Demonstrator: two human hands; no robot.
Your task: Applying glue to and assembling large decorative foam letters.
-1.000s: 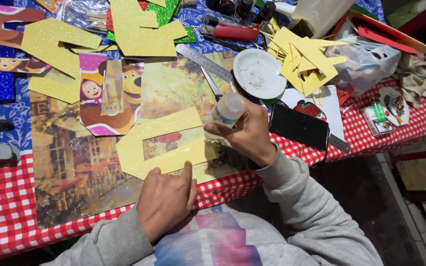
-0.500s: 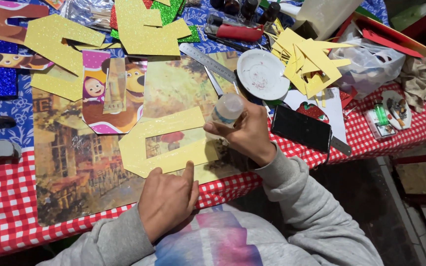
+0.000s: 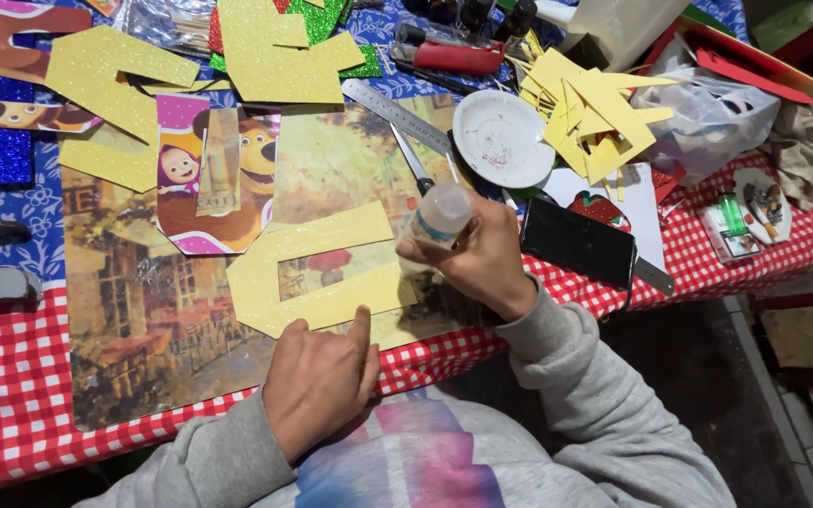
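Note:
A yellow glitter foam cut-out [image 3: 317,268] shaped like a blocky letter lies on a picture placemat [image 3: 152,320] at the table's front. My right hand [image 3: 477,254] grips a small clear glue bottle [image 3: 439,218], tipped nozzle-down onto the cut-out's right end. My left hand [image 3: 320,376] rests at the front edge, its index finger pressing the cut-out's lower arm.
A cartoon-print foam piece [image 3: 209,179] lies left of the cut-out. More yellow glitter pieces [image 3: 275,52], a white plate [image 3: 502,138], a metal ruler [image 3: 397,111], scissors [image 3: 413,162], yellow scraps [image 3: 595,113] and a black phone [image 3: 578,242] crowd the checked tablecloth [image 3: 11,395].
The view has shifted slightly. My right hand has tilted the bottle a little against the cut-out; my left hand stays pressing in the same place.

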